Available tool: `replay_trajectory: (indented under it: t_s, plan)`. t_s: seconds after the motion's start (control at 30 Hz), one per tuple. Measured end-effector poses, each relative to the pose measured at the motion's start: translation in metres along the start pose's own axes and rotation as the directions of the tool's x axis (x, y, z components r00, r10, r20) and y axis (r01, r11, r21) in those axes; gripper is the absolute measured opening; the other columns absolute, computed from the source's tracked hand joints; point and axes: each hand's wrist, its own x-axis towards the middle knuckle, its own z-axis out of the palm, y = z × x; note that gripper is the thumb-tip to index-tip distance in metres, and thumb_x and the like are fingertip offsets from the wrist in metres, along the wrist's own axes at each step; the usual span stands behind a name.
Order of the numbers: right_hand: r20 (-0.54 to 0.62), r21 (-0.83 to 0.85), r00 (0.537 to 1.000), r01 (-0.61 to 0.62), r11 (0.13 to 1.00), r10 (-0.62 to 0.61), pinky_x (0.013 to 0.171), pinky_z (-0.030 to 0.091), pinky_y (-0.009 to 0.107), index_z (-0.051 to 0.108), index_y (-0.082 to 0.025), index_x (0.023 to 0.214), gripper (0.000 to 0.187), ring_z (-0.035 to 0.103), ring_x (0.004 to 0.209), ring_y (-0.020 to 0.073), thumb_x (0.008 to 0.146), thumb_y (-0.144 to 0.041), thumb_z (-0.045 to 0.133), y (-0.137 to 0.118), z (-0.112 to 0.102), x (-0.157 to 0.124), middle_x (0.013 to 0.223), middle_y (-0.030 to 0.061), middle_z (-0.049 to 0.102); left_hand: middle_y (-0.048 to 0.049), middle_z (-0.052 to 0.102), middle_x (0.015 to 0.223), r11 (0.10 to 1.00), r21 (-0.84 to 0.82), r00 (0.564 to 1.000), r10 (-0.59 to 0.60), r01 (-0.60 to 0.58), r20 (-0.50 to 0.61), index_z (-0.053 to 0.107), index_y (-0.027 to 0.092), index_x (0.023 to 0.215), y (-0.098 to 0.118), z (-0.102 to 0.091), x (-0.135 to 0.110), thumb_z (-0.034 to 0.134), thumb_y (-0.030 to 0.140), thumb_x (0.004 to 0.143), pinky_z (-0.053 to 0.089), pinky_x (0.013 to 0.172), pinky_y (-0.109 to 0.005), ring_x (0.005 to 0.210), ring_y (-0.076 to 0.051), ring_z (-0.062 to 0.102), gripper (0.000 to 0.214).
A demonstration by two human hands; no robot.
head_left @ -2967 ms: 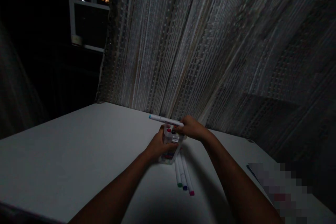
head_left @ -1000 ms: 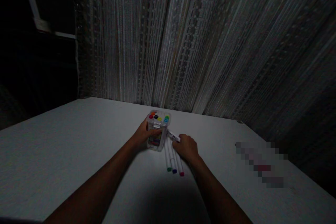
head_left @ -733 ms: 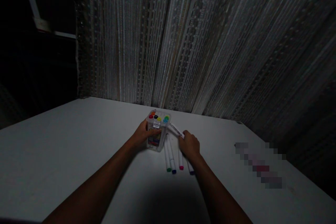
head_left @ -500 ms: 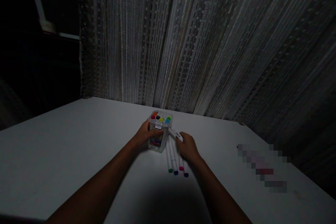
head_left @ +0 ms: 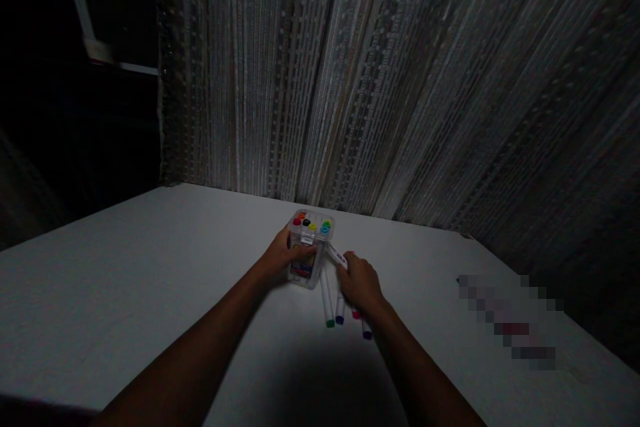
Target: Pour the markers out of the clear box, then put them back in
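Observation:
My left hand (head_left: 283, 253) is wrapped round a clear plastic marker case (head_left: 313, 235), which stands upright, slightly tilted, on the table. Red, orange, black, yellow, green and blue marker ends show in its top. Just right of the case, my right hand (head_left: 359, 278) is closed on a white marker (head_left: 336, 253) that slants up toward the case's side. Beneath and beside that hand lie several loose white markers. Among them are a green-ended marker (head_left: 327, 300) and a blue-ended marker (head_left: 341, 310). Pink and dark blue ends also show, partly covered by my right hand and wrist.
The white table (head_left: 165, 293) extends to both sides. A blurred-out object (head_left: 505, 320) lies at the right of it. Behind the table hangs a patterned curtain (head_left: 280, 80). A pale window-like frame (head_left: 83, 7) stands in the dark at upper left.
The view has shifted a little, moving everything slightly right. The loose markers under my right hand have spread and shifted. Both hands keep their hold.

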Motion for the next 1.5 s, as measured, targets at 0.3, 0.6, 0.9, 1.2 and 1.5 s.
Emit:
replay_trajectory:
  t_s: [0.3,0.6,0.9,1.2,1.5]
  plan:
    - [0.049,-0.053,0.999,0.005,0.999,-0.002,0.075,0.041,0.031,0.061,-0.014,0.105,0.034,0.063,0.096,0.0257,0.086,-0.039,0.049,-0.015,0.004,-0.008,0.100,0.0154,0.068,-0.0091,0.071,0.098,1.000,-0.011,1.000,0.003,-0.003,0.017,0.053,0.015,0.116,0.001,0.000,-0.001,0.087,0.032,0.050,0.053,0.077,-0.034,0.087,-0.025,0.067,0.076]
    - [-0.067,0.293,0.989,-0.106,0.950,0.131,0.068,0.040,0.027,0.058,-0.018,0.100,0.026,0.062,0.081,0.0198,0.090,-0.031,0.037,0.006,0.002,0.006,0.091,0.0089,0.067,-0.0078,0.070,0.103,1.000,-0.016,0.999,0.019,-0.018,0.034,0.049,0.019,0.119,0.002,0.002,-0.002,0.086,0.029,0.053,0.052,0.080,-0.033,0.089,-0.023,0.067,0.076]
    - [-0.396,0.759,0.910,0.250,0.601,0.121,0.056,0.040,0.025,0.052,-0.019,0.069,0.022,0.051,0.062,0.0163,0.074,-0.040,0.050,0.001,-0.040,0.013,0.061,-0.0004,0.051,-0.0083,0.070,0.099,1.000,0.015,0.999,-0.014,0.014,0.033,0.053,0.017,0.111,0.004,0.003,-0.004,0.086,0.030,0.053,0.051,0.078,-0.034,0.088,-0.024,0.067,0.069]
    - [-0.114,0.165,0.948,0.314,0.935,-0.298,0.061,0.038,0.023,0.073,-0.018,0.075,0.018,0.062,0.071,0.0177,0.075,-0.029,0.059,-0.072,-0.111,0.020,0.069,0.0035,0.068,-0.0027,0.067,0.089,0.995,0.069,0.997,0.073,-0.073,0.009,0.053,0.017,0.103,-0.004,-0.002,0.001,0.081,0.018,0.052,0.049,0.074,-0.030,0.081,-0.019,0.064,0.059]
    - [-0.307,0.181,0.916,0.324,0.929,-0.259,0.059,0.036,0.023,0.064,-0.017,0.072,0.016,0.057,0.067,0.0151,0.078,-0.025,0.052,-0.079,-0.113,0.026,0.070,0.0034,0.064,-0.0019,0.067,0.093,0.997,0.023,0.996,0.076,-0.078,0.055,0.050,0.019,0.109,-0.003,-0.002,0.000,0.082,0.019,0.055,0.048,0.073,-0.027,0.081,-0.017,0.064,0.063]
